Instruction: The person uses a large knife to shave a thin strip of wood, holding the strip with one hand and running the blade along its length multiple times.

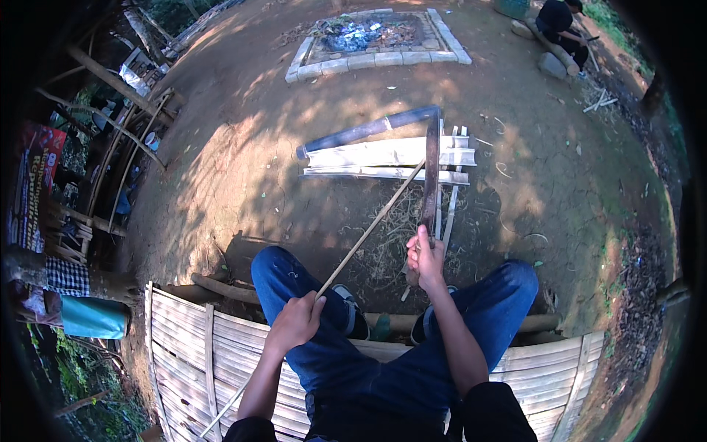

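My left hand (296, 320) is closed around a long thin bamboo stick (372, 225), just above my left thigh. The stick slants up to the right, and its far tip reaches the edge of a machete blade (431, 166); whether they touch I cannot tell. My right hand (427, 259) grips the machete by its handle, between my knees, with the thumb up along it. The dark blade points away from me. Beyond the stick's tip, pale split bamboo pieces (375, 153) lie on the ground, beside a long dark tube-like piece (353, 135).
I sit on a slatted bamboo bench (184, 331). Shavings (390, 250) litter the soil by my feet. Farther off is a block-edged fire pit (346, 65) with ash. Another person (556, 22) sits near a log at the far right. A bamboo-pole structure (121, 158) stands left.
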`<state>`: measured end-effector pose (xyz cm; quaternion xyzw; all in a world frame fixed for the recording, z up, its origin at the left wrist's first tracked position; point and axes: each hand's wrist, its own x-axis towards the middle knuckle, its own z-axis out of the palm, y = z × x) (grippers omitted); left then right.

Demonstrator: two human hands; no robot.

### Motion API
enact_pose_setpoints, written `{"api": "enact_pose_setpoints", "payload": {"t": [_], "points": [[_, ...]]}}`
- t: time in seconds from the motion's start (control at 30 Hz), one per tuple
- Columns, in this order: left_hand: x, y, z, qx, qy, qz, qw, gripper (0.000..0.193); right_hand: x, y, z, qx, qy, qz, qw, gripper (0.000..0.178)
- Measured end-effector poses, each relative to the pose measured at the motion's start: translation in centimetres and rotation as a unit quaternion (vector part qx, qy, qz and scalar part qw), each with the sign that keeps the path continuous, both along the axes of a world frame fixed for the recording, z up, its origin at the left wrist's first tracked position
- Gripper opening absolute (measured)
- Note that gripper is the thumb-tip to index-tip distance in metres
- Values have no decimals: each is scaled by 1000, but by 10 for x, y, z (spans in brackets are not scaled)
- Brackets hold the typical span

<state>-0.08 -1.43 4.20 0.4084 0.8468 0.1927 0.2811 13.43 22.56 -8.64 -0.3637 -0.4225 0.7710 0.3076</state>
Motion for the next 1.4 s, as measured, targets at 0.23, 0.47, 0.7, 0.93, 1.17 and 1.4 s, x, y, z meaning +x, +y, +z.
{"api": "enact_pose_setpoints", "payload": {"t": [0.23,0.47,0.7,0.93,1.17,1.4], "points": [[16,23,-8,23,33,-15,999,30,-8,-19,-2,137,20,-42,989,21],[26,44,3,46,50,-12,998,30,-5,-20,8,255,-35,-20,966,28],[35,50,0,68,127,17,989,27,-10,-28,10,224,3,-12,975,26],[39,46,-9,83,159,23,983,28,-10,-31,11,68,23,16,997,18],[41,46,-11,39,203,30,978,29,-9,-31,16,-57,48,23,997,12],[43,45,-10,23,203,27,979,31,-8,-30,15,-60,44,39,996,14]]}}
